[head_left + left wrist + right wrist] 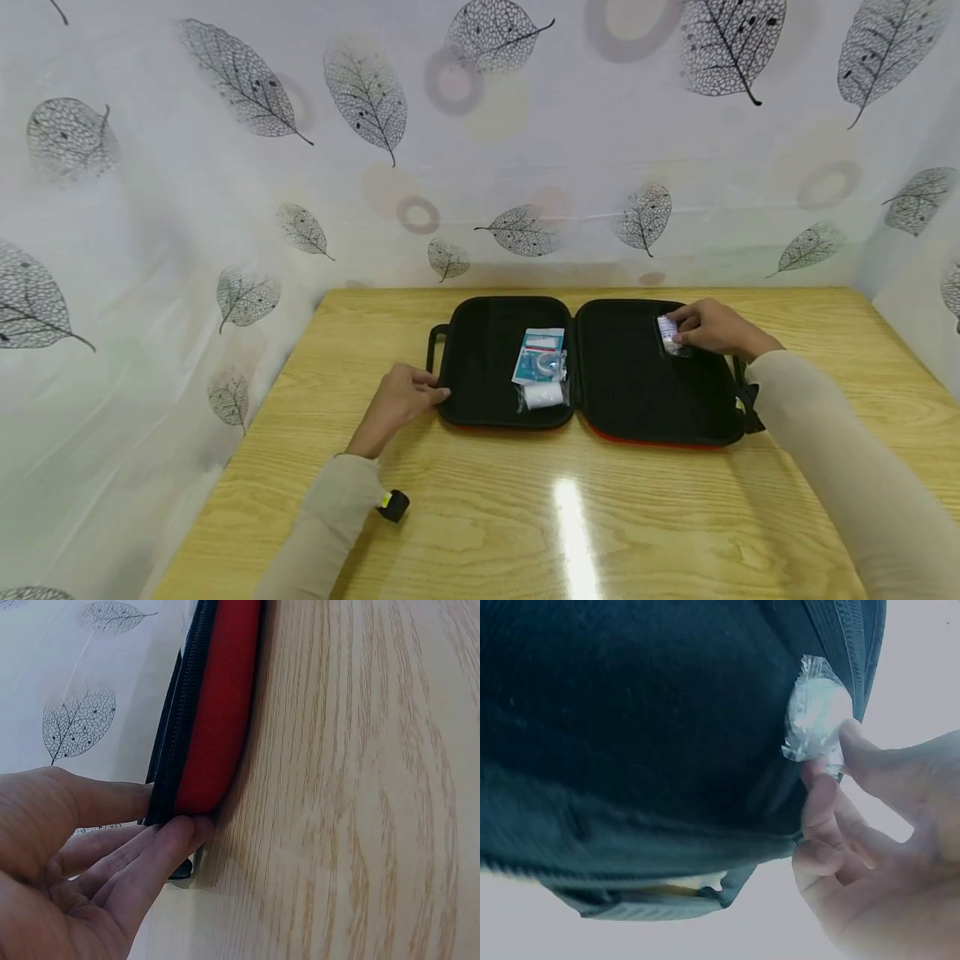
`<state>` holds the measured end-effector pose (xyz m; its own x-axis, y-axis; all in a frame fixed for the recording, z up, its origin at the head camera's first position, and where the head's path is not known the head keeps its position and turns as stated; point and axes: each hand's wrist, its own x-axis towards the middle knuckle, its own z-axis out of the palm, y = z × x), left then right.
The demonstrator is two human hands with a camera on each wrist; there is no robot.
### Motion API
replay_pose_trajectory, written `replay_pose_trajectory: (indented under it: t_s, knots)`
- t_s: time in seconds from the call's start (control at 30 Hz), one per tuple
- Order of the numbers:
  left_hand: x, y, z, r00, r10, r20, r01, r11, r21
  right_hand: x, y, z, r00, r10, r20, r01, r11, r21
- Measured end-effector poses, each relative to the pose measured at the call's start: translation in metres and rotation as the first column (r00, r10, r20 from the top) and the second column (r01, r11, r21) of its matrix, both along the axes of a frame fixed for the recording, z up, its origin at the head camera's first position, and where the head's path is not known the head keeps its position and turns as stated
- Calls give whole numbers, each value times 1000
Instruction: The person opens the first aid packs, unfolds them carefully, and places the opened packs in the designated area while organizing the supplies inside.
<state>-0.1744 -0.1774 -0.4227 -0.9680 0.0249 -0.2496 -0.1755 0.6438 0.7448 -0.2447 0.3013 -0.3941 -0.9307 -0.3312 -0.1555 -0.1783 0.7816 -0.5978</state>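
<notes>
A zip case with a black lining [480,358] and red outer shell [223,712] lies unfolded on the table. My left hand [401,402] pinches the rim of its left half, thumb at the zip and fingertips against the outer side. Over the right half, my right hand [716,327] holds a small white roll in clear crinkled wrap [819,712] between thumb and fingers, near the far side. In the left half, by the hinge, are a blue-and-white printed packet [529,368] and another wrapped white roll [543,395].
Handles stick out at both ends of the case, the left handle [432,346] just beyond my left hand. Wood-grain table [480,517] extends in front. A leaf-print sheet [480,167] hangs behind the table and along its left side.
</notes>
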Motion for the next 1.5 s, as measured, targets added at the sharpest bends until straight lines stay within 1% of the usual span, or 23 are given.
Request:
replay_pose_trajectory:
  t_s: [0.2,0.57,0.93,1.07,1.17,1.3,1.5]
  knots:
    - [0,0,1,1000,6,8,-6,1000,4,0,-3,-4,999,-21,-37,21,1000,7]
    - [-1,-1,-1,1000,-5,6,5,1000,7,3,-3,-8,999,-42,-32,41,998,-44]
    - [2,0,3,1000,8,22,-8,1000,1,3,-9,-12,999,-51,-9,50,995,-85]
    - [2,0,2,1000,-4,15,4,1000,7,3,-12,-14,998,-57,-6,56,994,-90]
    - [1,0,0,1000,-3,13,3,1000,6,4,-12,-14,998,-64,5,65,994,-93]
    - [0,-1,-2,1000,-1,11,1,1000,1,4,-10,-10,998,-54,18,55,995,-87]
    - [0,0,-1,1000,-7,-6,7,1000,8,6,-6,-3,1000,-28,4,28,998,-60]
